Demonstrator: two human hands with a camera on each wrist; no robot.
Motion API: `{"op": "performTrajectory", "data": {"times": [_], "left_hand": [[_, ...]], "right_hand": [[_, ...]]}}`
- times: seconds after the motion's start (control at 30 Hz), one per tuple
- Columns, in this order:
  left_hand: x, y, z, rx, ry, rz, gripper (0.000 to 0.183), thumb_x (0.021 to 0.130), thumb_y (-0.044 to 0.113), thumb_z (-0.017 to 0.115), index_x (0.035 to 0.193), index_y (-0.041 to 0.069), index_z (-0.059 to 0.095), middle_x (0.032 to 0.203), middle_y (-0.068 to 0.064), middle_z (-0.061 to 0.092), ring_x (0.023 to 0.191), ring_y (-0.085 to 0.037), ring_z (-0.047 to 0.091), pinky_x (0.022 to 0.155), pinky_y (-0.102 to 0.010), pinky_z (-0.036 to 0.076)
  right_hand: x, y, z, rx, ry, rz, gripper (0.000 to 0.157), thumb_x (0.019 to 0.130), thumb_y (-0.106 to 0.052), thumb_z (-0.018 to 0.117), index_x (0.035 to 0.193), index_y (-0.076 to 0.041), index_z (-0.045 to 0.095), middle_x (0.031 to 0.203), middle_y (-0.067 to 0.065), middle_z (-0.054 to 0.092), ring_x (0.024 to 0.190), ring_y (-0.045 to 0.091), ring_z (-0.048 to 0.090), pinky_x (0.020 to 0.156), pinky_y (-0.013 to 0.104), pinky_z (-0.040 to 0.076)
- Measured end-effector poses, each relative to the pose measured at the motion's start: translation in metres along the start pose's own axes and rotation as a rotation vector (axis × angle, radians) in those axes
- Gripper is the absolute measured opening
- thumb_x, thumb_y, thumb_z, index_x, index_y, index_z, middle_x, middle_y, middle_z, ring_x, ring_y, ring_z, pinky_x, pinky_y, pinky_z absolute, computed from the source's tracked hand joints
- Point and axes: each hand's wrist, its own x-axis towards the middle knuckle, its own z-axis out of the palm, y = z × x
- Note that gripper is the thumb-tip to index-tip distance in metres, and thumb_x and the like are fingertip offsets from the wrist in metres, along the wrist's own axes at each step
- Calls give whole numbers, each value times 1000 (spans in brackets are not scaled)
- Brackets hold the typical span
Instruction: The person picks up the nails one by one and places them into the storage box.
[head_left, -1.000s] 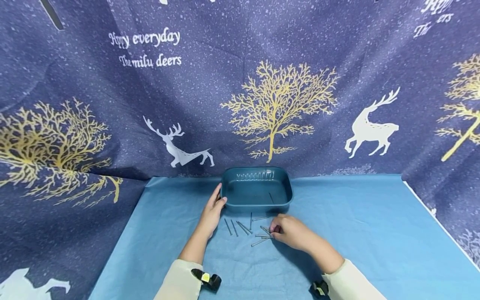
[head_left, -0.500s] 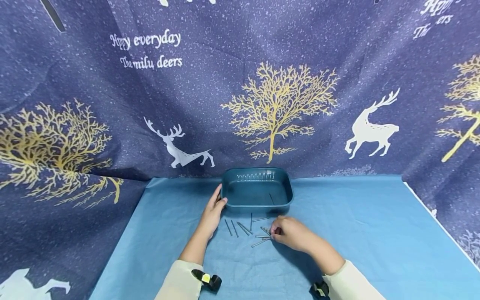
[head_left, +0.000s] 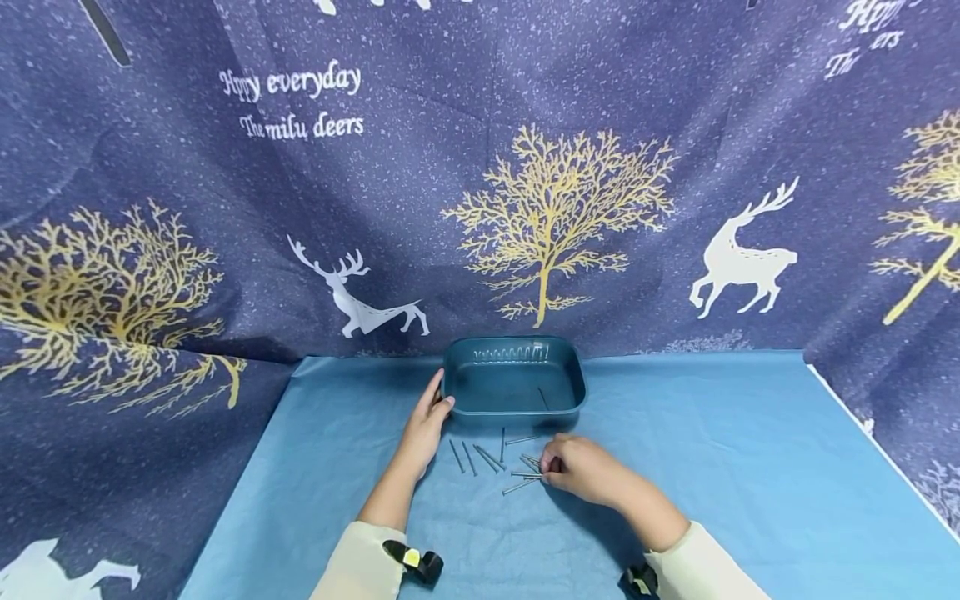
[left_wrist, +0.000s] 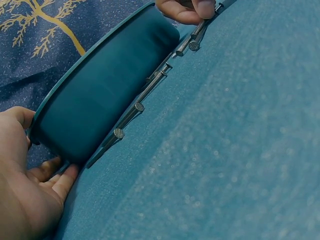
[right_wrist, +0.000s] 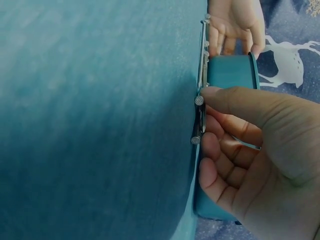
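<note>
The likeliest slip lies at the right hand, whose grip is narrow: thumb and forefinger appear to pinch one nail by its head end, at the edge of a heap of crossed nails on the counter. Lifting it could drag a neighbour along or set the heap rolling, because the shafts overlap; a slim round shaft pinched at one end may also swivel or drop. The tray stands just behind the nails, and the left hand rests against its left end, fingers fairly straight, the grip wide; should that hand push, the tray could skid over the cloth. Counting: one tray, two hands, two black wristbands. One thin dark piece, seemingly a nail, lies inside the tray. Before it, apart from the heap, I count six nails: two slanting singly at the left, two close together, one pointing at the tray and one lying crosswise. The heap shows at least four; fingers hide the exact number.
</note>
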Motion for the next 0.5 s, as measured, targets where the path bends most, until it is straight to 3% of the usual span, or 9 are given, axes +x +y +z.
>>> {"op": "performTrajectory", "data": {"times": [0.5], "left_hand": [[-1,1,-1,-1,-14,-5,60,108,29,48,161,40,22,170,-14,15,157,-33,17,123,-56,28]], "right_hand": [[0,-1,0,-15,11,-19,11,88,-11,75,84,-17,67,82,-9,57,74,0,47,66,21,45]]}}
